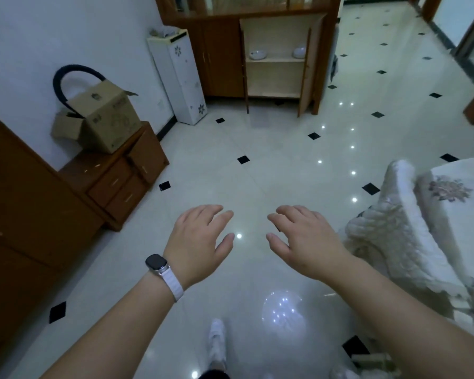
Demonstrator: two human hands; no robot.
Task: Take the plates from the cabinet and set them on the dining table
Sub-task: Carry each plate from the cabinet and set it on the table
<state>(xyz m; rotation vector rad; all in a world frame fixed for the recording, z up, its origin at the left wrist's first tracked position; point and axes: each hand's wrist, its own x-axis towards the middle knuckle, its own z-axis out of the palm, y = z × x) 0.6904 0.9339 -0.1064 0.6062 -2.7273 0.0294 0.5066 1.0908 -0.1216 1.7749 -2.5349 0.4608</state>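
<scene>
Across the room a wooden cabinet (pixel 274 75) stands with both lower doors swung open. On its upper shelf sit two white dishes: one (pixel 258 54) at the left, another (pixel 298 51) at the right, partly hidden by the right door. My left hand (pixel 200 242), with a watch on its wrist, and my right hand (pixel 303 239) hover side by side over the floor, far from the cabinet, fingers spread and holding nothing. At the right edge lies the dining table (pixel 454 203) under a floral cloth.
A chair with a white quilted cover (pixel 389 228) stands beside the table. A white narrow cabinet (pixel 181 77) is left of the wooden one. Low brown drawers (pixel 115 181) carrying a cardboard box (pixel 104 119) line the left wall. Glossy tiled floor (pixel 257 173) stretches ahead.
</scene>
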